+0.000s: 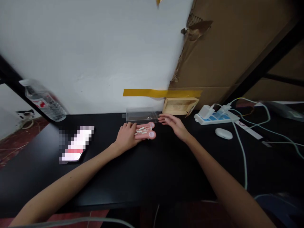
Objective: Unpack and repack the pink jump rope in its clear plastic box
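Near the middle of the black table, a pink case-like object (144,135) with two rounded ends, each bearing a pale round sticker, holds several short white pieces (142,129). My left hand (126,136) is closed over its left end; part of the object is hidden under the palm and fingers. Just behind it stands a clear plastic box (140,115) against the wall. To the right, my right hand (175,126) is held with its fingers stretched toward the box's right end and nothing in them. Whether its fingertips touch the box, I cannot tell.
A shallow wooden box (177,106) leans at the back. On the right are a power strip (215,117) with chargers, loose cables (241,148) and a white earbud case (224,133). Leftward lie a blurred-out phone (77,145) and a water bottle (45,103).
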`<state>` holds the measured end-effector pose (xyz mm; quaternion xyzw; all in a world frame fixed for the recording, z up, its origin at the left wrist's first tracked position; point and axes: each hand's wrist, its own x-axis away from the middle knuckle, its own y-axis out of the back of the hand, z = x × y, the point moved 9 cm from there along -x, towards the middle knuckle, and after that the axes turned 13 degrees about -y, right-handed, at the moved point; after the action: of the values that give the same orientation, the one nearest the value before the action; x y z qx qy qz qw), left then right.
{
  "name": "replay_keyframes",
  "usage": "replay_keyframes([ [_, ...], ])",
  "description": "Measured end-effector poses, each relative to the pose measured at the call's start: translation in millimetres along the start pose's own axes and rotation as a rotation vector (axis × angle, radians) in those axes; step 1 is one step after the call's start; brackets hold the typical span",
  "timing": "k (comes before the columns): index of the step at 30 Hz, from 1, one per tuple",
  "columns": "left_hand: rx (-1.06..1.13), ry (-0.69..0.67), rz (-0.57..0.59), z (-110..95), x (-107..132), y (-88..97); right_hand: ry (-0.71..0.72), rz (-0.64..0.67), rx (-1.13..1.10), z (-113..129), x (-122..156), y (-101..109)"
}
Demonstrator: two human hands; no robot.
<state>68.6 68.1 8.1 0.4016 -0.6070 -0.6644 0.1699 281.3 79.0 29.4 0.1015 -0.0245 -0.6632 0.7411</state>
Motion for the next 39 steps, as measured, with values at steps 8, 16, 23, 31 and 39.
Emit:
replay_keyframes([
  [8, 0.212, -0.045, -0.058, -13, 3, -6.1, 0.283, 0.075, 0.681, 5, 26, -61],
  [16, 0.329, -0.294, -0.039, -18, 9, 1.8, 0.207, 0.140, 0.830, -21, 25, -69],
  [23, 0.309, -0.311, -0.033, -12, 11, -5.3, 0.212, 0.141, 0.850, -19, 27, -72],
  [31, 0.338, -0.281, -0.021, -14, 7, -12.2, 0.261, 0.129, 0.875, -19, 25, -83],
  [39, 0.302, -0.308, -0.017, -18, 5, -9.3, 0.225, 0.126, 0.893, -23, 25, -82],
])
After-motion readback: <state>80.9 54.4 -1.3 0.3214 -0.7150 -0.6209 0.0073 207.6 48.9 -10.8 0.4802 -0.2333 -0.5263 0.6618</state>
